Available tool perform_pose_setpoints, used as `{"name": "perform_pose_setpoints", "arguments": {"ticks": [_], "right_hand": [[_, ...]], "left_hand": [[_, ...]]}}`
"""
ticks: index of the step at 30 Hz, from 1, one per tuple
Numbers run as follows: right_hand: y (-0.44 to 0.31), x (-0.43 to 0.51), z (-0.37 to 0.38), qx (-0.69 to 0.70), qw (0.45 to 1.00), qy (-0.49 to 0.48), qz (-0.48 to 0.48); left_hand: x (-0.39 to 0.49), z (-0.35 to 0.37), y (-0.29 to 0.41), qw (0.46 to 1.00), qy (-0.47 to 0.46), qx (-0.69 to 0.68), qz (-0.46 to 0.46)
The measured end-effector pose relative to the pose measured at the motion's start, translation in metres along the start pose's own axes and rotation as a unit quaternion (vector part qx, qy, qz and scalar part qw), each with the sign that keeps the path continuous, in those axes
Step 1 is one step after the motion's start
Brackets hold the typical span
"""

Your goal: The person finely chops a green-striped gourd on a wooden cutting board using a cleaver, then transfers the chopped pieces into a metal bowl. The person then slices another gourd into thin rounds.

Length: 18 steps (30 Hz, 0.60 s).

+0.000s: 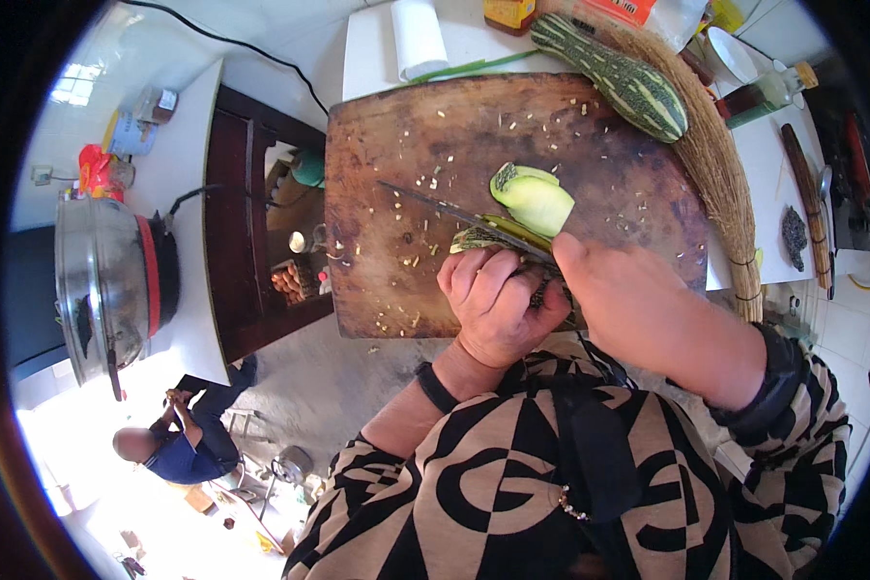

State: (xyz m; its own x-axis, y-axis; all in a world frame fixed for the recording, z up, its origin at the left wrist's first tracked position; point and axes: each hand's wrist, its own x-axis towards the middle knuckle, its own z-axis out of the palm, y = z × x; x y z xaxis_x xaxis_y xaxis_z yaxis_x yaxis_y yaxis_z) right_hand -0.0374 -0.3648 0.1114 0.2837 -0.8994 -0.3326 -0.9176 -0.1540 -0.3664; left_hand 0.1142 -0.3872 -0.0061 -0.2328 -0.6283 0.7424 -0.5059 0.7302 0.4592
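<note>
My right hand (620,304) grips a kitchen knife (453,210), whose long, dark blade points to the upper left. The blade stands at a piece of striped green squash (471,239) near the front edge of the wooden cutting board (406,130). With curled fingers my left hand (496,301) holds that piece down, close beside the blade, and hides much of it. Just beyond the knife lie cut pieces of pale green squash (540,199) with some peel on. Small pale bits are scattered over the board.
A whole striped squash (612,80) overlaps the board's far right corner, beside a straw broom (721,174). Behind the board are a paper roll (419,40) and a green stalk (471,68). A stoppered bottle (765,94) is at right. Another person (188,435) sits at lower left.
</note>
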Motion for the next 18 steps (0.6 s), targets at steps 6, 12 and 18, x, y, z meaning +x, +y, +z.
{"name": "perform_pose_setpoints", "arguments": {"ticks": [6, 12, 18], "right_hand": [[0.005, 0.016, 0.008, 0.047, 0.999, 0.015, -0.024], [0.004, -0.009, -0.008, -0.01, 0.999, 0.044, 0.019], [-0.015, -0.072, -0.021, -0.084, 0.983, 0.155, -0.051]], "left_hand": [[0.004, -0.005, 0.009, 0.999, -0.018, 0.006, 0.041], [0.0, -0.008, 0.005, 0.999, -0.027, 0.005, 0.035], [-0.011, -0.009, 0.005, 1.0, -0.018, 0.001, 0.009]]}}
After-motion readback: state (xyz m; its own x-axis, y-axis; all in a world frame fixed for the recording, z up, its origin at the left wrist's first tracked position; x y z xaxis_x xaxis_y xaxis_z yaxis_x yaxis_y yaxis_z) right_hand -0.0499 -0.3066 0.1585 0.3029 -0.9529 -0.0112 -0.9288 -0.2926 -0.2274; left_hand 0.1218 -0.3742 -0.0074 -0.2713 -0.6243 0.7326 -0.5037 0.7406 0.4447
